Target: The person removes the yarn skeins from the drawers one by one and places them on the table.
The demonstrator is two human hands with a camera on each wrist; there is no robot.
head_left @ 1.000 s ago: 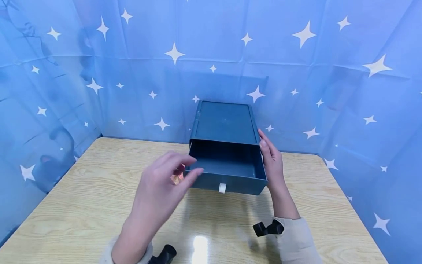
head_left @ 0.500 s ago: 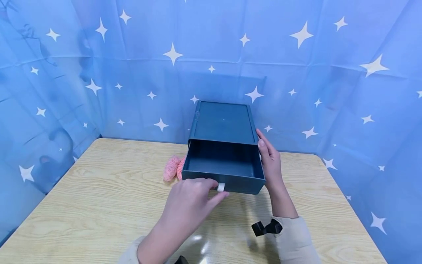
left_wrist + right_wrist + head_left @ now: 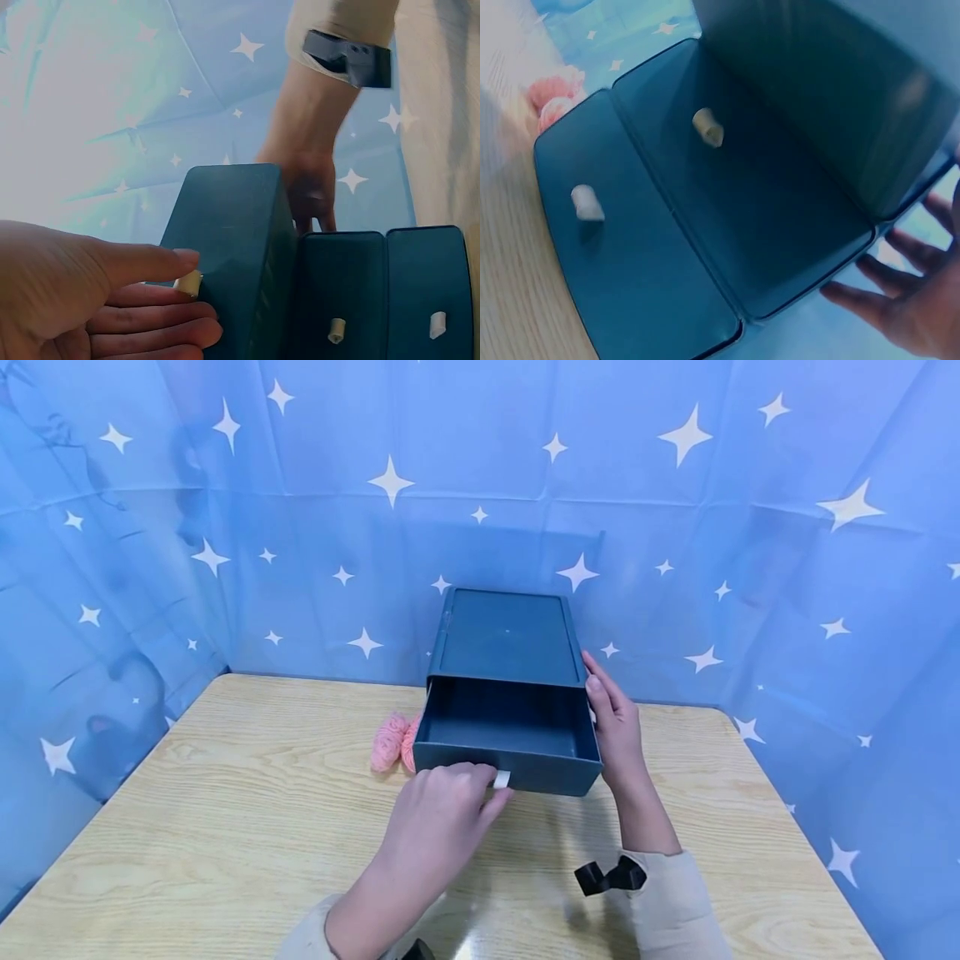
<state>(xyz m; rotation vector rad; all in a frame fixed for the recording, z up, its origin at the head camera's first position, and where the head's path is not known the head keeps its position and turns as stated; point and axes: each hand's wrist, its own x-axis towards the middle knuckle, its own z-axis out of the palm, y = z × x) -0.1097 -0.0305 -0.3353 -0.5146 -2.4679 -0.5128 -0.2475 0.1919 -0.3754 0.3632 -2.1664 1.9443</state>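
A dark teal drawer box (image 3: 508, 635) stands at the table's back, its top drawer (image 3: 510, 743) pulled out and empty. My left hand (image 3: 483, 781) is at the drawer's front and pinches its small white pull tab (image 3: 502, 779). In the left wrist view the tab (image 3: 187, 283) sits between thumb and fingers (image 3: 161, 262). My right hand (image 3: 611, 718) lies flat against the box's right side with straight fingers (image 3: 900, 296). Two lower drawer fronts with white tabs (image 3: 337, 328) are closed.
Two pink yarn balls (image 3: 392, 742) lie on the wooden table (image 3: 225, 827) just left of the drawer. Blue star-patterned cloth (image 3: 300, 527) walls the table at the back and on both sides. Bare tabletop lies to the front and left.
My left hand has moved from the drawer's left front corner to the middle of its front and taken the pull tab, uncovering the pink yarn. The right hand has stayed put.
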